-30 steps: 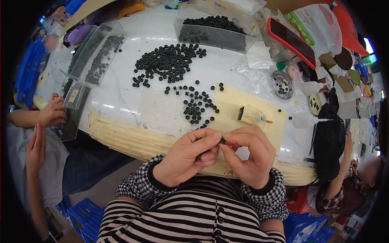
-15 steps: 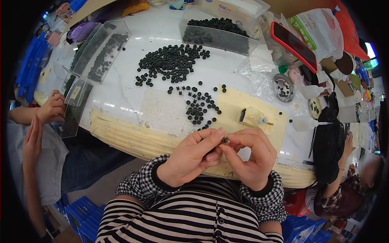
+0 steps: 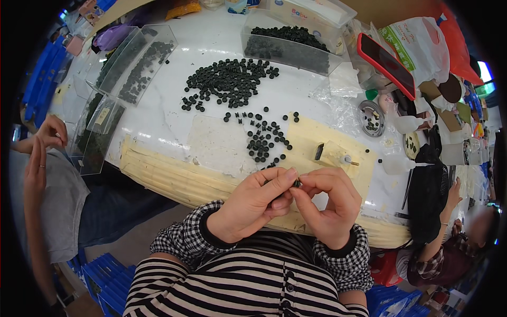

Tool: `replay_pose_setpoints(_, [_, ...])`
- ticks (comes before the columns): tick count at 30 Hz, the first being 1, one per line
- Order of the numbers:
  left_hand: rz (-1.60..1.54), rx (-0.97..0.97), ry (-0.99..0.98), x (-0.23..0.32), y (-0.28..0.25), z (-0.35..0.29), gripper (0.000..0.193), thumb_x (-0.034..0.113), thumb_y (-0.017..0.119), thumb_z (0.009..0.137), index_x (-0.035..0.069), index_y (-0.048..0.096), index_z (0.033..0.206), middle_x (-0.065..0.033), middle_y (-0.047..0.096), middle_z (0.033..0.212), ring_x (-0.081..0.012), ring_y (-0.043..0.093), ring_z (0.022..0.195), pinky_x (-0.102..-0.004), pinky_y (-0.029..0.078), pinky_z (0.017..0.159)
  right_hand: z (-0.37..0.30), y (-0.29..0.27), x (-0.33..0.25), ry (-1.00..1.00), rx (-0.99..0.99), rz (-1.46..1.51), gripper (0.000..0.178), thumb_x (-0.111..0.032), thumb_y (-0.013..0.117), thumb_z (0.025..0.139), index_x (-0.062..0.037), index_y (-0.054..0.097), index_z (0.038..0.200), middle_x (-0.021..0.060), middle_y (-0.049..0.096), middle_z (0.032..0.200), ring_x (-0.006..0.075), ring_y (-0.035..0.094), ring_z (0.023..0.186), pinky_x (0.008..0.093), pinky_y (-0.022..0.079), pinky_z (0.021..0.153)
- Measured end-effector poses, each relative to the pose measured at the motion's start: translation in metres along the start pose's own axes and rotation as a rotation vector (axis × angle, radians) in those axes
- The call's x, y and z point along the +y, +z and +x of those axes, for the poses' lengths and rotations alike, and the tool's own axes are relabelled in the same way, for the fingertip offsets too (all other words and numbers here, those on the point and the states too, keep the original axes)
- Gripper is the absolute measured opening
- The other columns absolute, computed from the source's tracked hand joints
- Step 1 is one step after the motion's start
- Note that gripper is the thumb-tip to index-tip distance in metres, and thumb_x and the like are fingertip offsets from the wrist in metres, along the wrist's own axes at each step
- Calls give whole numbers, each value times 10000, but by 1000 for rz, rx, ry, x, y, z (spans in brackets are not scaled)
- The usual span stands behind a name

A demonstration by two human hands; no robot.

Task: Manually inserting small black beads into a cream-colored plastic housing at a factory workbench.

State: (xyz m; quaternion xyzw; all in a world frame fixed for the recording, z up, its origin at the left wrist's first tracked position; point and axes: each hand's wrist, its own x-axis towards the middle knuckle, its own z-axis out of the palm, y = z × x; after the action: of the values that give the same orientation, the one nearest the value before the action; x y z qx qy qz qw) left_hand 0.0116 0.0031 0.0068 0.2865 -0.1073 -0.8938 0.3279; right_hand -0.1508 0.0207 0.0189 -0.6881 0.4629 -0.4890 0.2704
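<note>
Above the table's front edge, my left hand (image 3: 252,202) and my right hand (image 3: 332,205) meet fingertip to fingertip. Both are closed in a pinch on a small black round part (image 3: 297,184), mostly hidden by the fingers. Something dark also shows under the curled fingers of my left hand, too covered to name. Just beyond my hands lies a loose scatter of small black grooved round parts (image 3: 260,145), some on their edges. Farther back is a dense pile of the same parts (image 3: 224,82). A small yellowish block with a metal pin (image 3: 338,155) stands beyond my right hand.
A clear bin (image 3: 288,61) of black parts stands at the back; more clear bins (image 3: 97,140) stand left, by a co-worker's hand (image 3: 52,132). Rightward are a red-cased phone (image 3: 386,66), a round metal tin (image 3: 371,118), squeeze bottles (image 3: 396,165) and a black bag (image 3: 425,195).
My hands keep their pinch and the small part has turned slightly between the fingertips. The view has shifted a little. At left, the co-worker's hand has drawn back from the bin.
</note>
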Motion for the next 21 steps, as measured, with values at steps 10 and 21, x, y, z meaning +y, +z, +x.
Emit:
replay_pose_setpoints(10, [-16, -13, -4, 0, -1, 0, 220, 253, 546, 994, 70, 588, 878, 34, 486, 709, -45, 404, 606, -188, 335, 548, 1, 0, -1, 2, 0, -4, 231, 87, 732, 721, 23, 644, 926, 99, 618, 858, 120, 601, 688, 218, 490, 591])
replay_pose_setpoints(21, [-64, -29, 32, -4, -4, 1, 168, 213, 552, 990, 61, 610, 947, 32, 489, 721, -53, 387, 602, -190, 325, 539, 2, 1, 1, -33, 48, -7, 202, 79, 728, 740, 31, 665, 926, 113, 648, 882, 127, 638, 672, 220, 515, 559])
